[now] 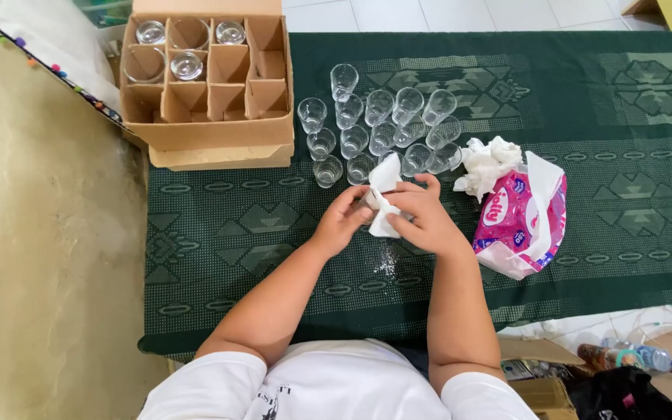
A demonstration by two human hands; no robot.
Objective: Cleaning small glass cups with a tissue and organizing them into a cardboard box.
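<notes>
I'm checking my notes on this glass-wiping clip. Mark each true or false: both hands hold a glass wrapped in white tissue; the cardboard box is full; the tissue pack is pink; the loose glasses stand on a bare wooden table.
1. The left hand and right hand hold a glass in white tissue: true.
2. The cardboard box is full: false, many compartments are empty.
3. The tissue pack is pink: true.
4. The loose glasses stand on bare wood: false, on a green patterned cloth.

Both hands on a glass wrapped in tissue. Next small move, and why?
Probably turn the glass a little inside the white tissue. The left hand grips the glass while the right hand presses tissue around it, so only part seems covered. Hard to tell how much is wiped.
</notes>
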